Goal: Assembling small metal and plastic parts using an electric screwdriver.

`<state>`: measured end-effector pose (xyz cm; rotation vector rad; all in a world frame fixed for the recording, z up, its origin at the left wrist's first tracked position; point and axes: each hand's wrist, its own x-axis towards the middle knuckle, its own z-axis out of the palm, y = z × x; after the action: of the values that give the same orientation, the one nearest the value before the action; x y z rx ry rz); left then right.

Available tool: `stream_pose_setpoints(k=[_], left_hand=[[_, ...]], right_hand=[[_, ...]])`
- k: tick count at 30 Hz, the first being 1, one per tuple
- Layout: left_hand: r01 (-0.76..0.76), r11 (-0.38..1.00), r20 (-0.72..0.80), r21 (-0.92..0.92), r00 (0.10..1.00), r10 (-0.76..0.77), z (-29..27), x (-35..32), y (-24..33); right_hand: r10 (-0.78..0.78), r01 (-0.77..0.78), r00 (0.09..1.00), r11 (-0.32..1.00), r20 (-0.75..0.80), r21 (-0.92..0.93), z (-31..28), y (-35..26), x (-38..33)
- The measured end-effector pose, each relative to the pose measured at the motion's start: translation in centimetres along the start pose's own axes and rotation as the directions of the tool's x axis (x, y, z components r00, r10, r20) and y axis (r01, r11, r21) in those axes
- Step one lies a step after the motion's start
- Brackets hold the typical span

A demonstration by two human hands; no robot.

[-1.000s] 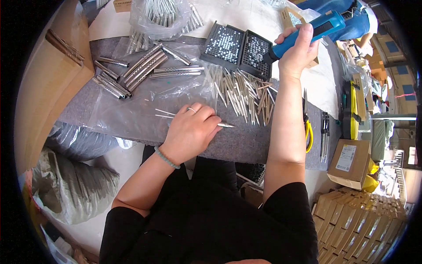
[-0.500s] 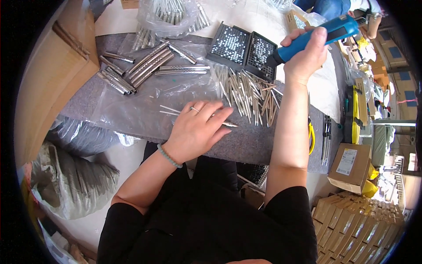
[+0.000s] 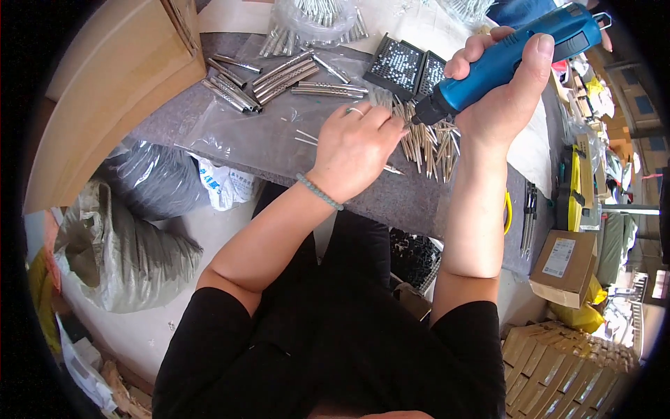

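My right hand point(image 3: 504, 115) is wrapped round a blue electric screwdriver point(image 3: 492, 70), its black nose pointing down and left. Close to that nose, my left hand point(image 3: 359, 150) has its fingertips drawn together; whatever they pinch is too small and hidden to make out. Beneath the nose lies a pile of thin pointed metal rods point(image 3: 434, 148). Two slim pale rods point(image 3: 306, 137) lie left of my left hand, and a pointed piece point(image 3: 393, 170) shows beside it. Behind the pile, black hole-filled trays point(image 3: 391, 84) hold many small silvery parts.
Slotted metal tubes point(image 3: 285, 77) lie in groups on plastic sheeting at the left. Behind them is a clear bag point(image 3: 314, 29) of metal pieces. A large carton point(image 3: 115, 105) borders the table's left side. Black-handled tools point(image 3: 528, 220) lie at the right edge.
The screwdriver's nose and my left hand have come together over the rod pile. My left fingers, spread before, are now closed. The whole view has shifted somewhat.
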<state>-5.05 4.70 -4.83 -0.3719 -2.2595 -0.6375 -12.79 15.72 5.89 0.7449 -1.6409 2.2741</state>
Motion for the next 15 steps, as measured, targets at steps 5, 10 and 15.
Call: stream_pose_setpoints(k=[5,10,15], left_hand=[[0.041,0.999,-0.026,0.023,0.999,-0.041,-0.3,-1.2,0.1],[0.041,0.997,-0.115,-0.067,0.992,-0.049,-0.4,-1.5,0.4],[0.049,0.995,-0.125,-0.09,0.99,-0.06,-0.6,-1.4,0.7]], right_hand=[[-0.025,0.026,1.0,0.998,-0.017,0.056,0.1,-0.9,-0.4],[-0.036,0.036,0.999,0.999,-0.013,0.034,0.7,-1.4,-1.1],[-0.038,0.038,0.999,0.998,-0.009,0.046,0.8,-1.6,-1.1]])
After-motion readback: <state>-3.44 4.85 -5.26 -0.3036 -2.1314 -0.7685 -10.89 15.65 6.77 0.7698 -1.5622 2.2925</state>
